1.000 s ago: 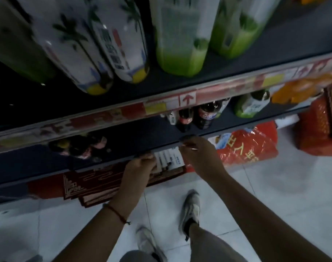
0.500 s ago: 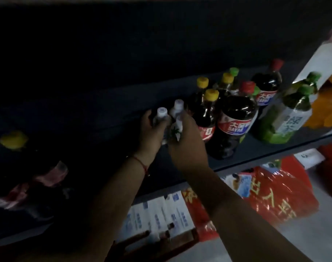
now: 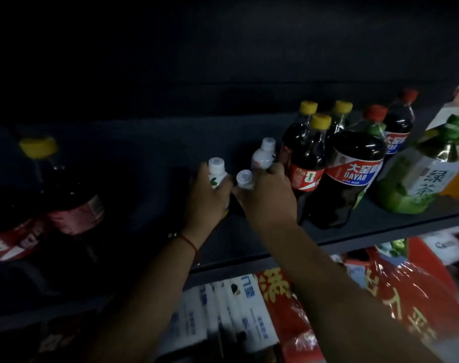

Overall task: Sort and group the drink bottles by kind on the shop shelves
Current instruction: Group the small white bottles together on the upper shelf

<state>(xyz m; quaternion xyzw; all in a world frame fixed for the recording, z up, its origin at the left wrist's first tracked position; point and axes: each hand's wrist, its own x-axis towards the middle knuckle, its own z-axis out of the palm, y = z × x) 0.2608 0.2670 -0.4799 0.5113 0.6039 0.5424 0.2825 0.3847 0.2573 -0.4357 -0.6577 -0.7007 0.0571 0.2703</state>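
Three small white bottles stand on a dark shelf point(image 3: 380, 226). My left hand point(image 3: 206, 200) grips the leftmost small white bottle point(image 3: 216, 170). My right hand point(image 3: 269, 195) is wrapped round the other two: a small white bottle point(image 3: 244, 178) in front and a taller small white bottle point(image 3: 263, 154) behind it. Right of my right hand stand dark soda bottles with yellow caps point(image 3: 308, 153), a large red-capped Dayao bottle point(image 3: 351, 169) and a second Dayao bottle point(image 3: 398, 127) behind it. A green tea bottle point(image 3: 422, 174) is at the far right.
Dark soda bottles with red labels point(image 3: 66, 205) stand in shadow at the left of the shelf, one with a yellow cap point(image 3: 38, 146). Below the shelf lie white cartons point(image 3: 231, 310) and red foil packs point(image 3: 406, 297). An orange pack point(image 3: 458, 184) sits at the right edge.
The view dropped from the upper shelf edge to this lower shelf. Both hands went from the shelf's front edge to the small white bottles, and my left hand's bottle now stands further left of the others.
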